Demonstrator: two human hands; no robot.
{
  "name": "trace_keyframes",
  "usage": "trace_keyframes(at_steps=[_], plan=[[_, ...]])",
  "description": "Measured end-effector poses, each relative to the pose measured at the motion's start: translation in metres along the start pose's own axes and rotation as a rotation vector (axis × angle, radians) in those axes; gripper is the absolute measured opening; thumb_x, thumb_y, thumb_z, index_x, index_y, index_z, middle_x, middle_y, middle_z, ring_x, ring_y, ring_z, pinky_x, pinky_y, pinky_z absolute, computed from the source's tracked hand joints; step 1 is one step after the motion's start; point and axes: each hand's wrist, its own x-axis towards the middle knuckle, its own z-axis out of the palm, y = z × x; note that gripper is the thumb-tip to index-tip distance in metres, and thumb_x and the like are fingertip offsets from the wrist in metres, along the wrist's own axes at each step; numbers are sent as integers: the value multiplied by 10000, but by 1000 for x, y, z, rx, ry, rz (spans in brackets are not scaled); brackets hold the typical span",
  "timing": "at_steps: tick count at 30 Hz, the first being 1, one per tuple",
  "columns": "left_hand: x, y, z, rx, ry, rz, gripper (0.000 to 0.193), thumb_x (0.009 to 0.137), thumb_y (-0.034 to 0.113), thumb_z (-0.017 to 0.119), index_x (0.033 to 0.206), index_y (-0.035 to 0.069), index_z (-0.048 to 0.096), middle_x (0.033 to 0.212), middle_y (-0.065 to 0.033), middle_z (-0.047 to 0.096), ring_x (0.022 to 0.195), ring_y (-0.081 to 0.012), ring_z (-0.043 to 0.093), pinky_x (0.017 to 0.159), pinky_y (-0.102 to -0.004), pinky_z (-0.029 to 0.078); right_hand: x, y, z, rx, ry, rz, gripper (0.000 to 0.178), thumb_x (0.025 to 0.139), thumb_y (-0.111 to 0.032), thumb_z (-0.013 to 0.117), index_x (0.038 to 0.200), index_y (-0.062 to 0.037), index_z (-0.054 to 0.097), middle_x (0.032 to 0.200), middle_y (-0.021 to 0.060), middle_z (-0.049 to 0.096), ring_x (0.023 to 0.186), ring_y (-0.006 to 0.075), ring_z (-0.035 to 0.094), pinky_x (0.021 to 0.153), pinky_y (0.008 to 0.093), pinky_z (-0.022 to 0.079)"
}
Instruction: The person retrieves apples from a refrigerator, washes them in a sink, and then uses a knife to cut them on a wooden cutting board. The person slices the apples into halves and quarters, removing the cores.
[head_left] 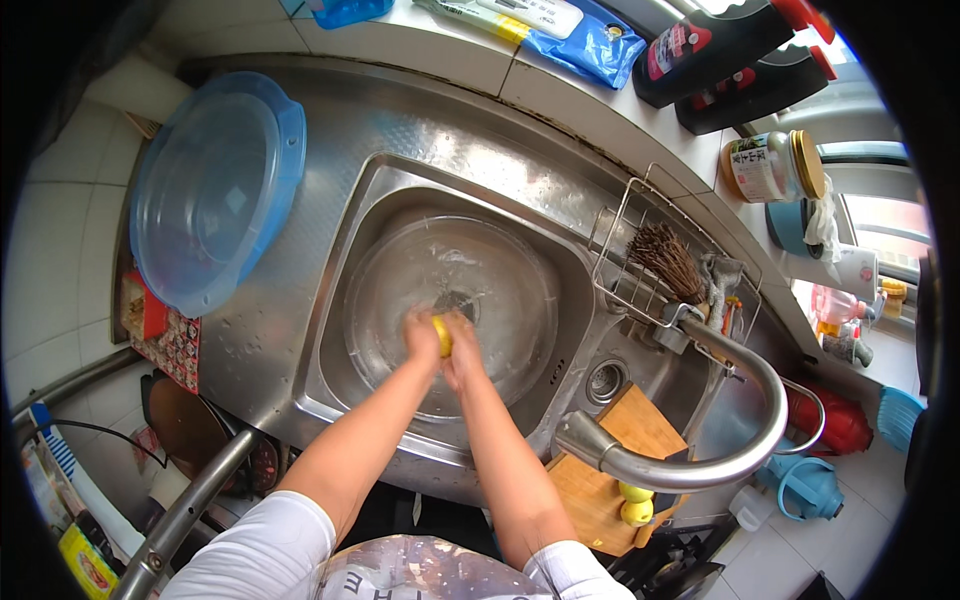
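Note:
My left hand (pixel 422 337) and my right hand (pixel 462 350) are together over the large sink bowl, both closed around a small yellow fruit (pixel 442 336). It looks like a lemon, though the fingers hide much of it. Beneath them a round, clear basin (pixel 372 268) with water in it sits inside the steel sink (pixel 335 330). The water's surface is rippled. A small dark patch shows in the basin just beyond my fingertips; I cannot tell what it is.
A curved faucet (pixel 745 462) reaches over a wooden cutting board (pixel 590 495) carrying yellow fruits (pixel 636 508). Beside it is a small drain bowl (pixel 606 382). A wire rack (pixel 615 270) holds a twig brush (pixel 664 258). A blue basin (pixel 215 195) stands left; dark bottles (pixel 700 55) line the ledge.

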Motion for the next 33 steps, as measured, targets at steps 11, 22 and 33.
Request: trace_keyframes(at_steps=[11,22,33], plan=[[-41,42,20,-75,31,-138,360,925,207,414,1234,25,442,1146,-137,533,1061,-230,503,897,-320,398,7,-2,-18,-365,-10,-100,308,882,-237,513,1092,-12,529,994,81,590,897,162,562,770,278,451],[-37,7,19,130,-55,168,245,883,182,430,962,11,587,974,-135,590,821,-221,584,707,-344,474,22,-11,-22,-300,79,25,294,806,-224,628,1018,-25,583,998,103,582,946,174,532,842,294,412],[-52,21,17,-69,-126,-152,444,918,402,396,1113,15,490,1031,-104,555,950,-196,532,840,-340,418,15,-7,-24,-316,51,-242,264,803,-192,631,993,-14,582,995,114,568,928,211,535,814,313,417]])
